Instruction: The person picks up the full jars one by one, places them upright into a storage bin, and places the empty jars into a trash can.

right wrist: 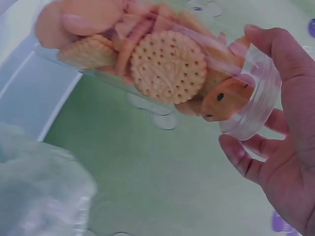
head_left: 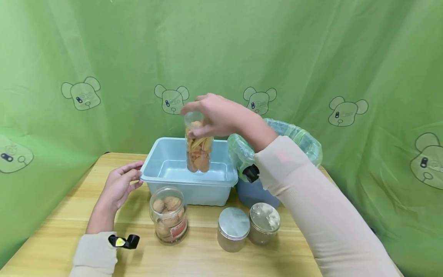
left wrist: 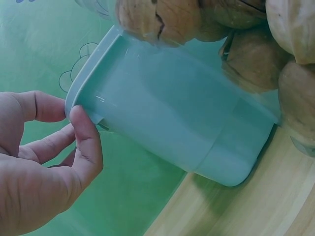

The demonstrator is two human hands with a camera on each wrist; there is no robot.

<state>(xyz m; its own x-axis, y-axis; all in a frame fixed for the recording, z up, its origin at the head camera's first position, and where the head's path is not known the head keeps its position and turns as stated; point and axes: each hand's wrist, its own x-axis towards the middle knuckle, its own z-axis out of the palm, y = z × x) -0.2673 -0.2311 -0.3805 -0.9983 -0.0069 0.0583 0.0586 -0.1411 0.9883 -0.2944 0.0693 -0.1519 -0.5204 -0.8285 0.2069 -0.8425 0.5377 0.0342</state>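
Observation:
My right hand grips a tall clear jar of biscuits near its top. The jar is upright and overlaps the inside of a light-blue plastic tub in the head view. Round pricked biscuits show through its wall in the right wrist view, fingers and thumb around the ringed neck. At the tub's left end, my left hand pinches the rim between thumb and fingers. In front of the tub stands a clear jar of walnuts, its wall crossing the left wrist view.
Two short jars with silvery lids, one left and one right, stand side by side on the wooden table. Behind my right forearm is a blue bin with a green plastic liner. A green curtain hangs behind.

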